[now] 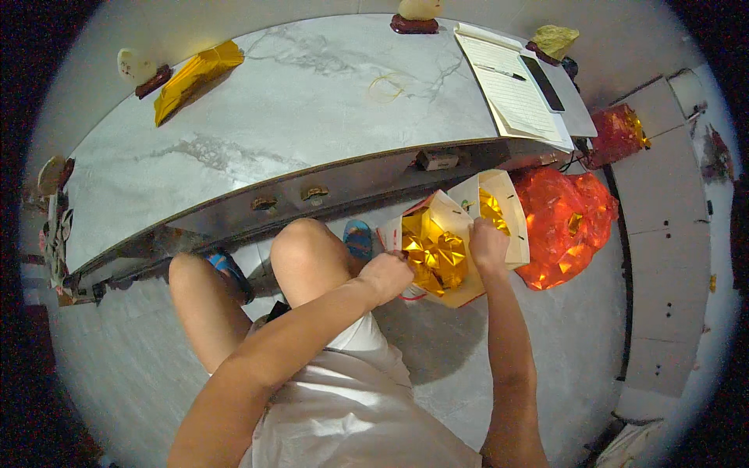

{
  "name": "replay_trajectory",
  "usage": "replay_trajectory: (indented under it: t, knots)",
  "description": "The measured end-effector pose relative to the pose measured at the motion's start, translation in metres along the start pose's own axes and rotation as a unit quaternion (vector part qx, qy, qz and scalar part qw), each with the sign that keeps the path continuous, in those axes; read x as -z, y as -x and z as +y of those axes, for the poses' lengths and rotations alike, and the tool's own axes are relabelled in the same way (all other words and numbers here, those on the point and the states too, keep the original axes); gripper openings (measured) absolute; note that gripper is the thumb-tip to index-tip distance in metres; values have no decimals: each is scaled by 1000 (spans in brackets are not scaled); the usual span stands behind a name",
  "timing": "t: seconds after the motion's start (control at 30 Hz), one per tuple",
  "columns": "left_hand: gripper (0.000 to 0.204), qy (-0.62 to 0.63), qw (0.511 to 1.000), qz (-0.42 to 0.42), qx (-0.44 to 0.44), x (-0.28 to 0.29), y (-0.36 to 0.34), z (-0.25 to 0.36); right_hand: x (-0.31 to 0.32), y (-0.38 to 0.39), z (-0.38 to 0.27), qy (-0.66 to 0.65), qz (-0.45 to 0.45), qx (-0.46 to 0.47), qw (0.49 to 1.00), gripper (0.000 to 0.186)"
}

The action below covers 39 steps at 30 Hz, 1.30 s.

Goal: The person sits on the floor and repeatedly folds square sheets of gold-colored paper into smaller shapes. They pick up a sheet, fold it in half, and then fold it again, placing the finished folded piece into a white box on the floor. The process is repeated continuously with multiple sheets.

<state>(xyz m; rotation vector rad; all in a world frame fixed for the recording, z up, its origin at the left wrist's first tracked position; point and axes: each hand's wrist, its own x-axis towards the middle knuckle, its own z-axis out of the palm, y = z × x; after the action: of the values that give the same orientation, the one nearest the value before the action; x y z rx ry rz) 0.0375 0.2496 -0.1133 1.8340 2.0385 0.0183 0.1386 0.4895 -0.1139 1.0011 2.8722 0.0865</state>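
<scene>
Two cream paper bags (515, 234) stand side by side on the floor below the counter, with shiny gold folded-foil pieces (433, 253) inside. My left hand (388, 274) is closed on the near left edge of the left bag. My right hand (488, 243) is closed at the middle, where the two bags meet, gripping a bag's edge; its fingertips are partly hidden. A bulging red translucent bag (562, 238) with gold glints sits right beside the paper bags.
A marble-look counter (328, 93) holds a yellow folded packet (195, 82), notepads with pen (507, 101), a black phone (544, 84) and stone ornaments (554, 39). Another red bag (616, 136) is behind the right end. A pale cabinet or panel (655, 288) runs along the right.
</scene>
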Motion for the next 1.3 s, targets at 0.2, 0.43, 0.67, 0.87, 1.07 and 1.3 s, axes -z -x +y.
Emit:
replay_trajectory:
  t: [0.2,0.43,0.67,0.87,1.07,1.3]
  knots:
    - [20,-21,999,19,26,-20,-8,-13,-17,1,14,17,-24,21,999,24]
    - [23,14,998,16,66,-15,-11,-15,-29,0,14,-1,-38,-1,999,29]
    - [37,70,990,-98,70,22,-1,3,-4,11,14,-61,-3,-14,998,38]
    - [25,217,972,62,-65,41,27,17,59,17,-15,-147,63,-3,987,23]
    - [21,77,906,413,-48,112,110,-67,116,5,-77,-274,144,152,939,16]
    - [59,-109,744,592,290,200,216,-254,143,36,-146,-338,57,234,910,10]
